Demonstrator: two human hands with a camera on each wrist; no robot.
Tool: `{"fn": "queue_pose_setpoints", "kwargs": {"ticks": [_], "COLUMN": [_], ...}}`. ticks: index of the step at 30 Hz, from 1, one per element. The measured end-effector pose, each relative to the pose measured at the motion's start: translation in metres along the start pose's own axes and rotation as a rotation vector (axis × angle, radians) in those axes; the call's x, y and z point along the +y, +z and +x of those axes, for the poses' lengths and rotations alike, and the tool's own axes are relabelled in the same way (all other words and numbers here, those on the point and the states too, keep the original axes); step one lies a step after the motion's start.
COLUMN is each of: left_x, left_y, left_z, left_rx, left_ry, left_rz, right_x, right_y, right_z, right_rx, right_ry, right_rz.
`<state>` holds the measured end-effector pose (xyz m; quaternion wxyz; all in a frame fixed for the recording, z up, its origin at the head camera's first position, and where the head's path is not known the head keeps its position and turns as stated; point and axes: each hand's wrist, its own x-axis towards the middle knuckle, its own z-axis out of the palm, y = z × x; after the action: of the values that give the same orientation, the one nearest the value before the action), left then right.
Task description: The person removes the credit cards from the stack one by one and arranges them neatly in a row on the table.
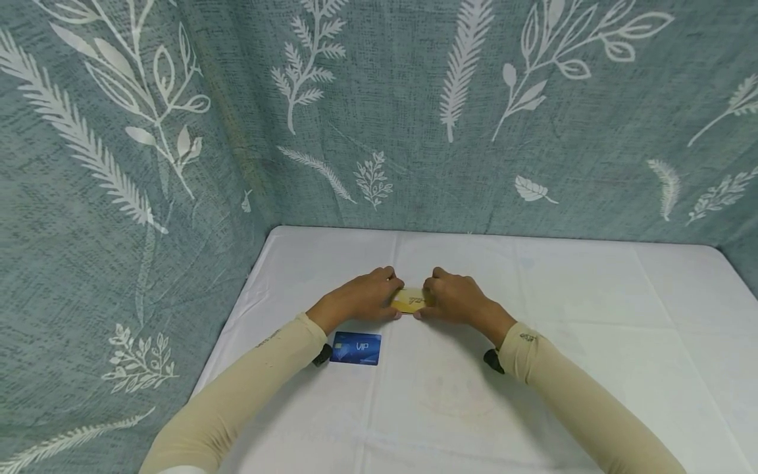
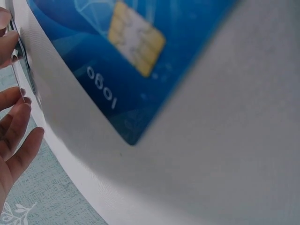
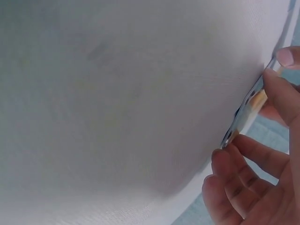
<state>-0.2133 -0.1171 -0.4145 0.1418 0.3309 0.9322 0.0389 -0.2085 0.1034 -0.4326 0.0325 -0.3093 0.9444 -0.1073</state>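
A gold-yellow card [image 1: 408,301] lies between both hands near the middle of the table in the head view. My left hand [image 1: 368,297] pinches its left end, and my right hand [image 1: 458,299] pinches the right end, thumbs on the near side. Seen edge-on in the right wrist view, the yellow card [image 3: 255,101] has thin dark edges beside it; whether several cards are stacked cannot be told. A blue VIP card [image 1: 356,348] with a gold chip lies flat below my left wrist, untouched. It fills much of the left wrist view.
A white cloth covers the table [image 1: 592,368]. Blue-green curtains with white leaf prints [image 1: 385,99] hang behind the table and along its left side.
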Motion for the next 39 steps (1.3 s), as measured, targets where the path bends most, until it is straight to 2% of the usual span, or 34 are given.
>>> {"fn": "queue_pose_setpoints", "kwargs": {"ticks": [22,39], "left_x": [0.0,0.001], "left_y": [0.0,0.0], "left_z": [-0.006,-0.015], "left_rx": [0.06,0.063], "left_ry": [0.009,0.019], "left_rz": [-0.008,-0.01], "right_x": [0.0,-0.003], "right_y": [-0.006,-0.006], "right_z": [-0.003,-0.01], "right_rx": [-0.007,0.013], "right_ry": [-0.005,-0.042], "right_rz": [-0.028,-0.029]}}
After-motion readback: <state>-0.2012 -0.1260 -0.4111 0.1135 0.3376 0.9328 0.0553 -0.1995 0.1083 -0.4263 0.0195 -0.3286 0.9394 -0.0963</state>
